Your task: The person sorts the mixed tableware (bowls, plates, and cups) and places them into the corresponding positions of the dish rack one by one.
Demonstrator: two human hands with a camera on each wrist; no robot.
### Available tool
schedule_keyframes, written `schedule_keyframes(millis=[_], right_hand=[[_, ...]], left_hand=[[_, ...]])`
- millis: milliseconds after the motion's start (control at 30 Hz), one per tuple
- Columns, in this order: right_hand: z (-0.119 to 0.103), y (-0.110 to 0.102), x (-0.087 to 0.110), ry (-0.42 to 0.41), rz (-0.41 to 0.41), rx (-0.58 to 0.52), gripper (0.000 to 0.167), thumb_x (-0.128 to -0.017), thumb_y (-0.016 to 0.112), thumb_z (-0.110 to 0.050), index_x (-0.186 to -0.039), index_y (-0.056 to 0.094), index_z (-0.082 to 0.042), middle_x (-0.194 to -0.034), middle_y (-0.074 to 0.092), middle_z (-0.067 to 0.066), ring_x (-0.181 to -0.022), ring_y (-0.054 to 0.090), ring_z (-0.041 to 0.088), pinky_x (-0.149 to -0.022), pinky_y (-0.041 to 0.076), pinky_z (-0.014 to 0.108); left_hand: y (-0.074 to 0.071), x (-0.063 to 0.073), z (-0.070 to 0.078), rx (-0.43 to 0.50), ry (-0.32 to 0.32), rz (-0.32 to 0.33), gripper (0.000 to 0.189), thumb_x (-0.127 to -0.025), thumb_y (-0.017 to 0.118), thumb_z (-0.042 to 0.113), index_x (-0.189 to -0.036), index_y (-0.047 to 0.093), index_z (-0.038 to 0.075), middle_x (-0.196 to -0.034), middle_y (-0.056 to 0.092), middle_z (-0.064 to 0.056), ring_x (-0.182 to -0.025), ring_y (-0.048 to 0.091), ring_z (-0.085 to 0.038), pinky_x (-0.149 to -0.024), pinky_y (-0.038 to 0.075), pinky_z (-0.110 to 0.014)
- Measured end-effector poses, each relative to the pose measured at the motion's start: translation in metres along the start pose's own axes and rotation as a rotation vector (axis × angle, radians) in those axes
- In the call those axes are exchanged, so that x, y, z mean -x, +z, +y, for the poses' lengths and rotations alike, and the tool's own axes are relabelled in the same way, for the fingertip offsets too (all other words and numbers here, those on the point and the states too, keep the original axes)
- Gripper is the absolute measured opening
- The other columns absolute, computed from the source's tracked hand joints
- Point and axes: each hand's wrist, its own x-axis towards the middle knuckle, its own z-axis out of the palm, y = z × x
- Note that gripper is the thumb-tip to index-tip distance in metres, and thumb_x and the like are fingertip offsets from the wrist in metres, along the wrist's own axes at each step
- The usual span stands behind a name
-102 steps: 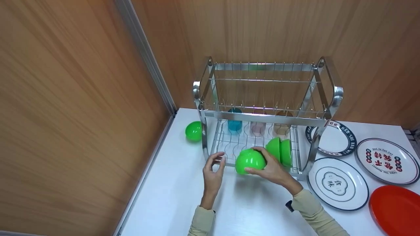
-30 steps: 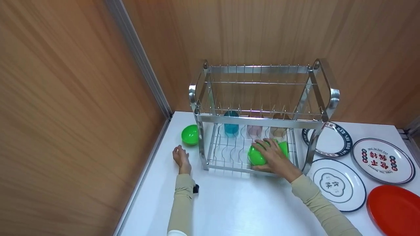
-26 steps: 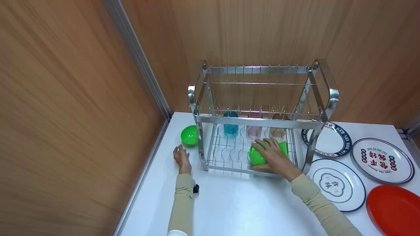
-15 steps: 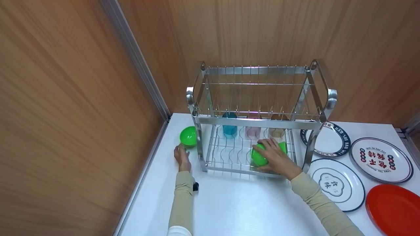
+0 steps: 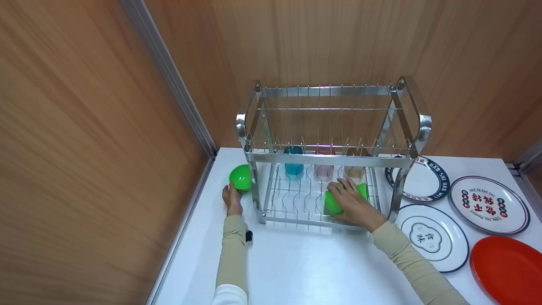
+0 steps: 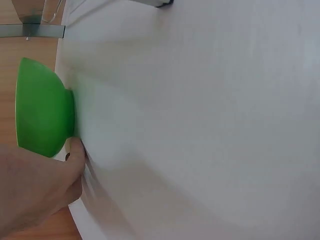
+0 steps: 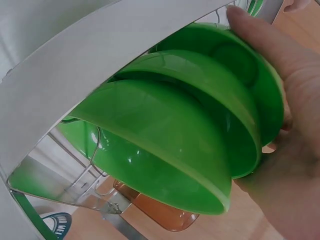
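On the lower tier of the metal dish rack (image 5: 330,160), my right hand (image 5: 353,203) grips a green bowl (image 5: 333,204) standing on its side. Close up in the right wrist view, the thumb (image 7: 265,40) lies along that outermost bowl (image 7: 270,100), with two more green bowls (image 7: 150,130) nested beside it. Outside the rack on the left, my left hand (image 5: 232,200) touches another green bowl (image 5: 240,177), which sits upright on the table. The left wrist view has a finger against the foot of this bowl (image 6: 45,110); the other fingers are partly hidden.
A blue cup (image 5: 293,163), a pink cup (image 5: 324,163) and a brown cup (image 5: 356,163) stand at the rack's back. Right of it lie several plates, including a red plate (image 5: 508,267) and a white plate (image 5: 427,237). A wooden wall (image 5: 106,169) rises at left.
My right hand has brought the green bowl from the rack's front onto its lower tier beside the others. My left hand has moved left and forward to the bowl outside the rack.
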Motion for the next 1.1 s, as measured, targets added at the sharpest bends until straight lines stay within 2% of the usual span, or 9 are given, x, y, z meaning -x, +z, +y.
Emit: schedule_keyframes(millis=[233, 433, 567, 667, 733, 833, 900, 967, 1100], right_hand=[[-0.003, 0.002, 0.003, 0.007, 0.003, 0.001, 0.091, -0.074, 0.095, -0.022, -0.149, 0.047, -0.005, -0.157, 0.043, 0.020, -0.148, 0.024, 0.051, -0.115, 0.022, 0.072], [-0.006, 0.002, 0.001, -0.002, -0.007, 0.019, 0.083, -0.080, 0.090, -0.034, -0.148, 0.051, -0.008, -0.159, 0.041, 0.018, -0.149, 0.022, 0.051, -0.119, 0.014, 0.071], [-0.005, 0.002, 0.000, -0.009, 0.007, 0.053, 0.074, -0.082, 0.088, -0.037, -0.144, 0.057, -0.011, -0.157, 0.041, 0.020, -0.148, 0.024, 0.052, -0.120, 0.012, 0.070], [-0.004, 0.003, 0.001, -0.001, 0.020, 0.054, 0.071, -0.082, 0.087, -0.038, -0.144, 0.059, -0.014, -0.154, 0.042, 0.021, -0.147, 0.025, 0.053, -0.117, 0.018, 0.072], [-0.004, 0.004, 0.002, 0.003, 0.017, 0.040, 0.071, -0.084, 0.087, -0.038, -0.145, 0.059, -0.016, -0.153, 0.043, 0.020, -0.147, 0.025, 0.053, -0.116, 0.021, 0.073], [-0.003, 0.005, 0.004, 0.009, 0.013, 0.027, 0.070, -0.085, 0.085, -0.038, -0.147, 0.057, -0.019, -0.155, 0.042, 0.019, -0.148, 0.024, 0.052, -0.115, 0.022, 0.074], [-0.003, 0.006, 0.004, 0.008, 0.019, 0.031, 0.069, -0.086, 0.085, -0.038, -0.147, 0.057, -0.020, -0.155, 0.042, 0.019, -0.148, 0.023, 0.052, -0.115, 0.022, 0.073], [-0.002, 0.006, 0.005, 0.006, 0.030, 0.038, 0.069, -0.086, 0.085, -0.038, -0.146, 0.058, -0.020, -0.154, 0.043, 0.019, -0.148, 0.024, 0.052, -0.115, 0.023, 0.073], [-0.001, 0.005, 0.004, -0.001, 0.047, 0.051, 0.069, -0.084, 0.087, -0.036, -0.144, 0.059, -0.018, -0.151, 0.046, 0.019, -0.146, 0.027, 0.051, -0.116, 0.021, 0.072]], left_hand=[[0.003, -0.005, 0.004, -0.103, 0.010, 0.001, 0.070, -0.111, 0.037, 0.034, -0.161, 0.009, -0.004, -0.168, 0.015, -0.023, -0.156, 0.016, -0.034, -0.126, 0.017, -0.038], [0.005, -0.008, 0.009, -0.114, -0.022, -0.036, 0.068, -0.112, 0.034, 0.033, -0.162, 0.004, -0.002, -0.170, 0.007, -0.021, -0.157, 0.008, -0.033, -0.127, 0.012, -0.037], [0.010, -0.012, 0.007, -0.118, -0.028, -0.033, 0.064, -0.113, 0.033, 0.028, -0.162, 0.007, -0.004, -0.169, 0.009, -0.023, -0.156, 0.010, -0.034, -0.127, 0.013, -0.036], [0.012, -0.020, 0.001, -0.126, -0.022, -0.028, 0.060, -0.113, 0.031, 0.024, -0.162, 0.008, -0.003, -0.168, 0.014, -0.023, -0.156, 0.015, -0.034, -0.127, 0.015, -0.037], [0.009, -0.026, -0.001, -0.106, -0.010, -0.050, 0.057, -0.113, 0.032, 0.023, -0.162, 0.014, 0.000, -0.166, 0.023, -0.021, -0.154, 0.022, -0.032, -0.126, 0.019, -0.038], [0.002, -0.073, -0.039, -0.104, 0.060, -0.030, 0.052, -0.109, 0.036, 0.019, -0.155, 0.026, -0.002, -0.154, 0.038, -0.020, -0.143, 0.038, -0.027, -0.118, 0.033, -0.032], [-0.002, -0.107, -0.064, -0.091, 0.089, -0.032, 0.050, -0.107, 0.037, 0.017, -0.152, 0.030, -0.002, -0.149, 0.042, -0.018, -0.138, 0.042, -0.024, -0.113, 0.037, -0.029], [-0.003, -0.144, -0.097, -0.095, 0.135, -0.002, 0.047, -0.105, 0.036, 0.012, -0.149, 0.031, -0.004, -0.144, 0.044, -0.018, -0.133, 0.045, -0.022, -0.108, 0.039, -0.025], [-0.004, -0.161, -0.110, 0.007, 0.133, -0.022, 0.048, -0.108, 0.032, 0.010, -0.155, 0.030, -0.001, -0.152, 0.042, -0.019, -0.141, 0.041, -0.024, -0.116, 0.035, -0.029]])
